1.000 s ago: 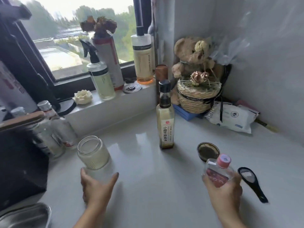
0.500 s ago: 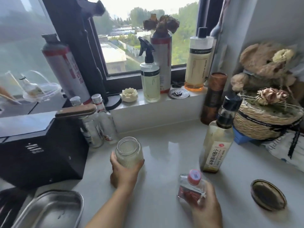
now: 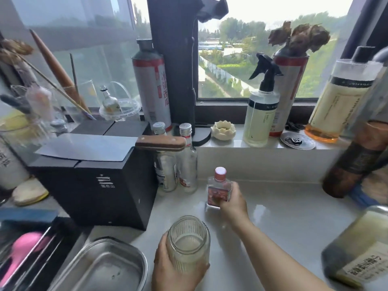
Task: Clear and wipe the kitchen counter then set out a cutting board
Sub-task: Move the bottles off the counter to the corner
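Note:
My left hand [image 3: 168,267] is wrapped around a ribbed glass jar [image 3: 189,242], open at the top, held over the near part of the pale counter [image 3: 283,217]. My right hand [image 3: 233,203] grips a small flat bottle [image 3: 219,190] with a pink cap and red label. That bottle stands at the back of the counter, just right of two clear bottles [image 3: 178,162]. No cutting board or cloth is in view.
A black box [image 3: 94,177] with a wood-handled cleaver [image 3: 117,145] on top stands to the left. A steel tray [image 3: 100,267] lies at the near left. A sesame oil bottle [image 3: 361,248] and brown canister [image 3: 354,160] stand right. Spray bottle [image 3: 260,114] and other bottles line the sill.
My view has swung left. My right hand carried the small pink-capped bottle from the near counter to the back beside the two clear bottles. My left hand drew the jar nearer to me.

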### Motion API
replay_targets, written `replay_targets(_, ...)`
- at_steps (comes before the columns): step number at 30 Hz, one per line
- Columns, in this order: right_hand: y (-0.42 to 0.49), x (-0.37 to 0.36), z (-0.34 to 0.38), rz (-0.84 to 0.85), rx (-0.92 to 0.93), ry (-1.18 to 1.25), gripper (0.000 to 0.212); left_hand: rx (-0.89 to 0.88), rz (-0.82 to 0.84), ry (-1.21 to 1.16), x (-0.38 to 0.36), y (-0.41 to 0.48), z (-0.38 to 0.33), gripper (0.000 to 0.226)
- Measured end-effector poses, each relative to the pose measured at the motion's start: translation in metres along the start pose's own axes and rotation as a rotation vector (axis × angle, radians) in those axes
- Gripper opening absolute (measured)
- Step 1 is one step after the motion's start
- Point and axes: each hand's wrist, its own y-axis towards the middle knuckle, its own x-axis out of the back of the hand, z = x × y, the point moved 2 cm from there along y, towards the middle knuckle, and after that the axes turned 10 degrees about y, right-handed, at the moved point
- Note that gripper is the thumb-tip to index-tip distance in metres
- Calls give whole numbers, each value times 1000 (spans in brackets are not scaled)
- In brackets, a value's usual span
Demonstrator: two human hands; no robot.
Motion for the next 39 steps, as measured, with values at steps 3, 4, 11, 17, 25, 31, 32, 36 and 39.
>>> replay_targets(3, 26, -19, 3, 5, 17, -17, 36, -10, 146, -32, 3, 15, 30, 118)
replay_targets(4, 32, -22, 3, 7, 22, -31, 36, -20, 112, -40, 1, 16, 34, 115)
replay_targets(11, 49, -24, 4, 13, -6, -146, 64, -235, -445, 66, -18, 5, -1, 83)
replay_targets(17, -33, 15, 4, 22, 44, -148, 71, -67, -245, 44, -8, -5, -9, 111)
replay_targets(25, -162, 148, -45, -900, -102, -174, 67, -183, -157, -46, -9, -31, -11, 138)
replay_targets(31, -127, 182, -38, -803, -43, -130, 76, -121, -188, -38, -12, -23, -9, 119)
replay_targets(32, -122, 185, -37, -798, -44, -118, 64, -101, -183, -42, -11, -23, -11, 115)
replay_targets(36, -121, 185, -38, -808, -51, -144, 42, -68, -195, -36, -6, -25, -21, 110)
replay_targets(39, -135, 179, -40, -821, -58, -173, 47, -75, -237, -72, -7, -33, -29, 114)
